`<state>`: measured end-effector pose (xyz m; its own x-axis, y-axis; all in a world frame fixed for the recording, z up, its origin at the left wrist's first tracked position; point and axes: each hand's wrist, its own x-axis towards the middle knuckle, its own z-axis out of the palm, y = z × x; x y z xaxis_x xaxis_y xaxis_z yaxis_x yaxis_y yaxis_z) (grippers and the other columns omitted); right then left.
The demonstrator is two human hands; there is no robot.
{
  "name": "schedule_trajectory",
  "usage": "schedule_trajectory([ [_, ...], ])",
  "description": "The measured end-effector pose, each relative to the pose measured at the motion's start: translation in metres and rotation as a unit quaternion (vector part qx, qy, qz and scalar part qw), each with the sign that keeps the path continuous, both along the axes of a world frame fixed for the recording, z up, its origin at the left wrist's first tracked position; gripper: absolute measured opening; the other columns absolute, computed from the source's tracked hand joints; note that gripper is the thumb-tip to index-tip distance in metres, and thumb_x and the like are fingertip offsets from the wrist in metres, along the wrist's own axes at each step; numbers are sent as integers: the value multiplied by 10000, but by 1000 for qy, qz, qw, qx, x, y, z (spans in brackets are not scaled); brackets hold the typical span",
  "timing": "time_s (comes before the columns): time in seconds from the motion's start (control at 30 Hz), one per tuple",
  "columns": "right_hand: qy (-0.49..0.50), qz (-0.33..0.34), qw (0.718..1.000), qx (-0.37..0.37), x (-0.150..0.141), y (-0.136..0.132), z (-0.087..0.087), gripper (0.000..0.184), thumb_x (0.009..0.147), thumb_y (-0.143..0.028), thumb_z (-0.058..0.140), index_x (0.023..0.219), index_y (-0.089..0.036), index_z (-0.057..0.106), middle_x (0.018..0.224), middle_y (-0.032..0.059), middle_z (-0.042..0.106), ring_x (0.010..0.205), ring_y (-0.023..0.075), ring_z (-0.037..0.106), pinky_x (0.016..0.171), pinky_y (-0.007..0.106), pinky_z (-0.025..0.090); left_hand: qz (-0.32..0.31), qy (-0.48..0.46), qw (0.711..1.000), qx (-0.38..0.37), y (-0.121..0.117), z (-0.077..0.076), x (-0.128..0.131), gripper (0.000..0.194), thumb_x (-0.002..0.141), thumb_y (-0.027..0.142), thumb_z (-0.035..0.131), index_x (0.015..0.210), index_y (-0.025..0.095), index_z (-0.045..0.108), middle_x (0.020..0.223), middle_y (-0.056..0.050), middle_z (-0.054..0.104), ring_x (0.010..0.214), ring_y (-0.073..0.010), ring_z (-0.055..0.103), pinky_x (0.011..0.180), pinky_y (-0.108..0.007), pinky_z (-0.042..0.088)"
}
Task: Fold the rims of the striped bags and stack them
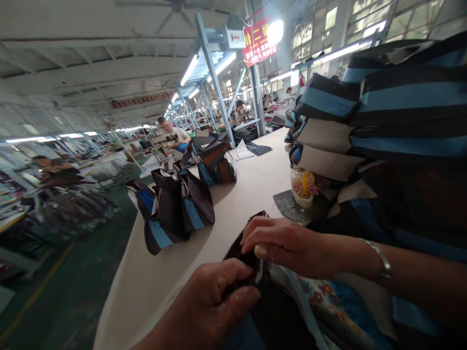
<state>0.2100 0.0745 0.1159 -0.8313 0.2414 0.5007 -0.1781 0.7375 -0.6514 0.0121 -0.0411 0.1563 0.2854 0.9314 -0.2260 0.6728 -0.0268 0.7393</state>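
Both my hands meet on a dark fabric piece [243, 243] at the near edge of the long pale table [251, 189]. My left hand [215, 301] is closed, its thumb and fingers pinching the near part of the cloth. My right hand [288, 245], with a metal bracelet [381, 260] on the wrist, is curled over the cloth's right side, fingers pressed down on it. A floral cloth [328, 306] lies under my right forearm.
A tall stack of folded blue, black and cream striped pieces [383, 112] rises at the right. More folded pieces [175, 204] lie in heaps along the table's left side. A small jar with a yellow stick [303, 187] stands on a grey pad. A seated person [171, 133] works farther back.
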Motion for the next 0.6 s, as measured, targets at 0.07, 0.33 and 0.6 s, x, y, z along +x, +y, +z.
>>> schedule_trajectory([
  [0.07,-43,81,995,-37,-5,4,6,222,1022,-253,472,961,-105,626,959,80,595,871,127,545,815,260,448,-6,7,1000,5,1,1,1,344,904,446,529,731,152,570,685,20,454,657,-119,436,591,-239,330],
  [0.33,-95,60,990,79,-9,-1,0,90,943,-175,518,871,-123,533,882,63,538,787,139,471,736,269,410,27,-1,999,-29,-1,-3,-4,379,862,517,570,731,164,531,668,25,439,636,-121,401,551,-236,308],
  [0.6,-58,3,998,35,-3,-11,-12,124,993,-188,428,870,-176,422,871,36,475,792,141,408,724,268,370,-10,-9,998,-53,6,12,-32,546,1029,540,278,1014,192,699,953,-20,648,907,-169,575,815,-249,416],
])
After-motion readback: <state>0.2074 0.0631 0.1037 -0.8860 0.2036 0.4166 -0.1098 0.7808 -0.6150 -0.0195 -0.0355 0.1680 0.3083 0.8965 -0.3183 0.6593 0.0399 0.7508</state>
